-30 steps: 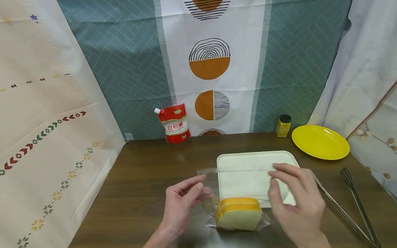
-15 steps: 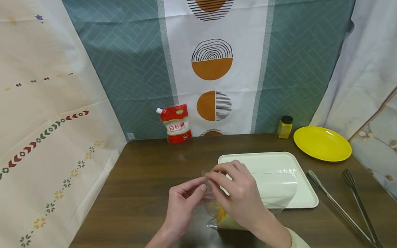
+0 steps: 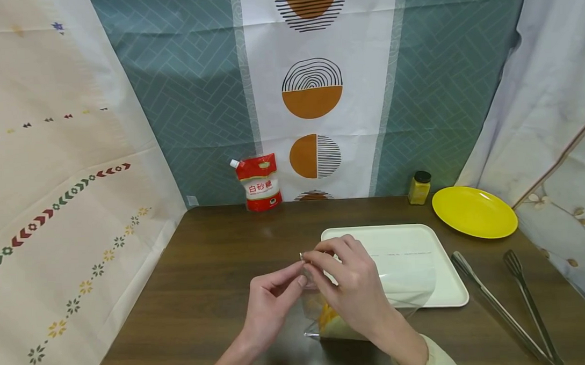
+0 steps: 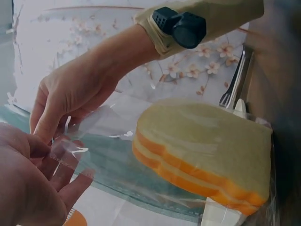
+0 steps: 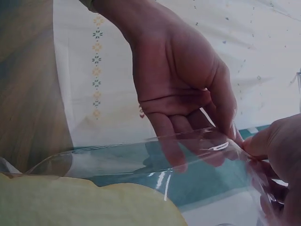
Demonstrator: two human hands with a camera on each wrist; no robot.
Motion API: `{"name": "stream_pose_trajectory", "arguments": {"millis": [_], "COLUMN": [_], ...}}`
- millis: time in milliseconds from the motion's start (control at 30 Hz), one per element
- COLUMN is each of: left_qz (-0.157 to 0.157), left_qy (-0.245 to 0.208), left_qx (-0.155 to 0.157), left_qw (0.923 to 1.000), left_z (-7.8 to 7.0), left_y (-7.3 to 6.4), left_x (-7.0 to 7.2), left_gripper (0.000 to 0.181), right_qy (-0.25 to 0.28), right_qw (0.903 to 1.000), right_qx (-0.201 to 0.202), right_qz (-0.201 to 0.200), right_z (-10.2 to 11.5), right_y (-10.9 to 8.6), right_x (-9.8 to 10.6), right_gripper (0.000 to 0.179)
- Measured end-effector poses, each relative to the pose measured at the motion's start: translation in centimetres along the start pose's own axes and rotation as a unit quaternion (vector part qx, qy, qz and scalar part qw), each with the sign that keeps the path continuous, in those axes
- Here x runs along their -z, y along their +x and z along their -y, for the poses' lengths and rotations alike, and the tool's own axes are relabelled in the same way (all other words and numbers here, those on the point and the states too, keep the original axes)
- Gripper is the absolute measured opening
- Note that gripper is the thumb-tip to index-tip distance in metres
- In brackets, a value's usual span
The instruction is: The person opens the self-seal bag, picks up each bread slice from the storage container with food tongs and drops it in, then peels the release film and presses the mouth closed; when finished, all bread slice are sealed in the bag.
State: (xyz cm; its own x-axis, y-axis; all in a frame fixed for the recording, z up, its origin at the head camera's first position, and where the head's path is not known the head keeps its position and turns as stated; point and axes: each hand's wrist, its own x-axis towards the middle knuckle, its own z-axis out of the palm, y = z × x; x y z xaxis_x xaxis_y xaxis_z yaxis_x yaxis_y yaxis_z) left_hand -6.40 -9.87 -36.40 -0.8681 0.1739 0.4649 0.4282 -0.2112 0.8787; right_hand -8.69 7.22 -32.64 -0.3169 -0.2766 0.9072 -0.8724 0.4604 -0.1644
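A clear zip bag (image 3: pixel 408 280) stands upright on the table with slices of toast bread (image 4: pixel 207 146), orange-crusted, at its bottom. My left hand (image 3: pixel 273 297) pinches the bag's upper left corner between thumb and forefinger. Right beside it, my right hand (image 3: pixel 350 281) pinches the top edge at the same corner, the two sets of fingertips meeting. In the head view my right hand hides much of the bread. The right wrist view shows the film (image 5: pixel 207 141) stretched over the fingers of my left hand.
Behind the bag lies a white tray (image 3: pixel 451 284). To the right are metal tongs (image 3: pixel 500 307) and a yellow plate (image 3: pixel 474 212). A yellow jar (image 3: pixel 419 189) with a black lid and a red sugar pouch (image 3: pixel 260 184) stand at the back.
My right hand has moved left from the bag's right side to its upper left corner and pinches the top edge there. Over the last half second the hands have barely shifted.
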Motion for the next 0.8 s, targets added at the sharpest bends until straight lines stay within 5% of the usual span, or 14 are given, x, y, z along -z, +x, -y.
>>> {"name": "stream_pose_trajectory", "arguments": {"millis": [300, 633, 800], "left_qz": [0.029, 0.026, 0.025], "left_qy": [0.026, 0.127, 0.129], "left_qx": [-0.062, -0.122, -0.123], "left_qw": [0.9973, 0.9840, 0.9837], "left_z": [-0.2, -0.3, -0.2], "left_y": [0.1, 0.1, 0.2], "left_x": [-0.1, -0.1, -0.1], "left_gripper": [0.030, 0.030, 0.030], "right_qy": [0.001, -0.007, -0.002], "right_qw": [0.9991, 0.9972, 0.9970], "right_qx": [0.004, 0.053, 0.049], "right_qz": [0.043, 0.053, 0.059], "right_z": [0.1, 0.1, 0.0], "right_y": [0.3, 1.0, 1.0], "right_x": [1.1, 1.8, 1.9], "right_gripper": [0.009, 0.018, 0.021]}}
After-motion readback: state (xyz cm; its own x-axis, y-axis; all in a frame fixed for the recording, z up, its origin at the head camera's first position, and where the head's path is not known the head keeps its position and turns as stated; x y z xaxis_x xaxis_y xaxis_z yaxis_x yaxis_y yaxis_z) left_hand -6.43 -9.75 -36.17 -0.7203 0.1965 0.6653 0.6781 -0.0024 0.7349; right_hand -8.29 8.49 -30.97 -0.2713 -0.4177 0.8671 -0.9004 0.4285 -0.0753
